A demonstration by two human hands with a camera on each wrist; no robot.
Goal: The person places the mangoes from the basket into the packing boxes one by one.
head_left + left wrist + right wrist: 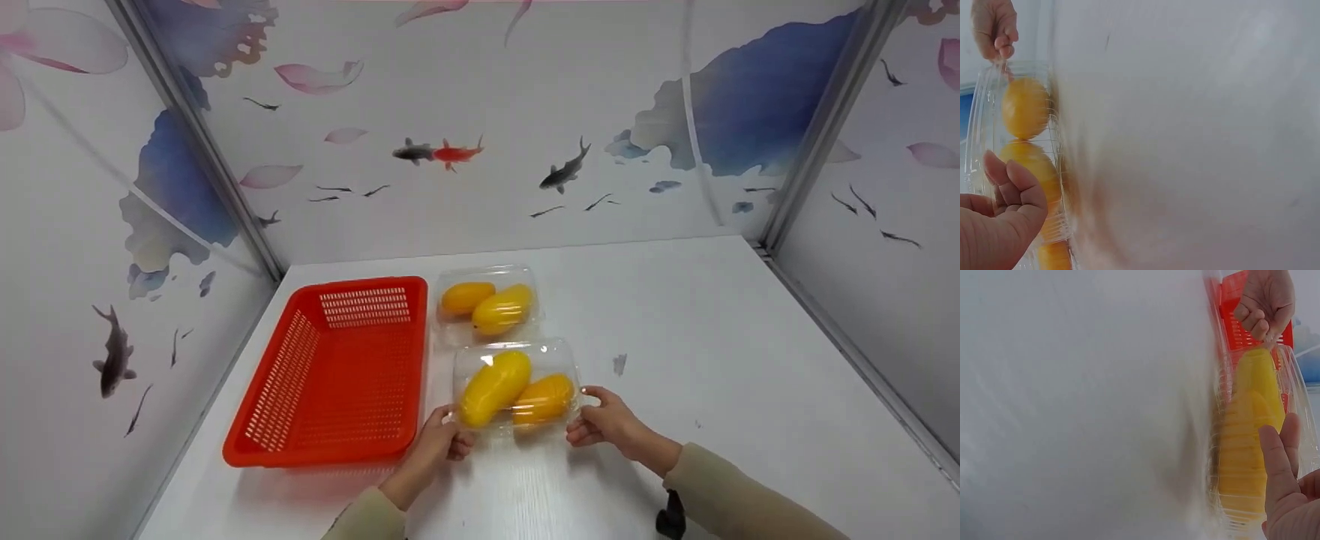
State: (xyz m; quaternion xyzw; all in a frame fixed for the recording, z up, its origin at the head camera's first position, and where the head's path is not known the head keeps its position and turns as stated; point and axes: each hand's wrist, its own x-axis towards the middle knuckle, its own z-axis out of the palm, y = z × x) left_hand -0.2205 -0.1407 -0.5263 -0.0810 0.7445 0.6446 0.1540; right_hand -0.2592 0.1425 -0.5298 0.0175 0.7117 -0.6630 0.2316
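A clear plastic clamshell box [517, 347] with two yellow mangoes inside is between my hands, close over the white table. My left hand [437, 444] pinches its near left corner. On the opposite side, my right hand [609, 421] grips the edge between thumb and curled fingers. Through the lid show a long yellow mango [495, 388] and a more orange mango [544, 400]. The left wrist view has the box [985, 121] side-on along the tabletop, and the right wrist view shows the box's ribbed wall [1241, 517] near my fingers.
Left of the box stands a red perforated plastic basket [352, 397] with nothing in it. Behind, a second clear box [487, 274] holding two mangoes sits beside the basket's rim. Printed white panels [480, 217] enclose the table [712, 337] at the back and sides.
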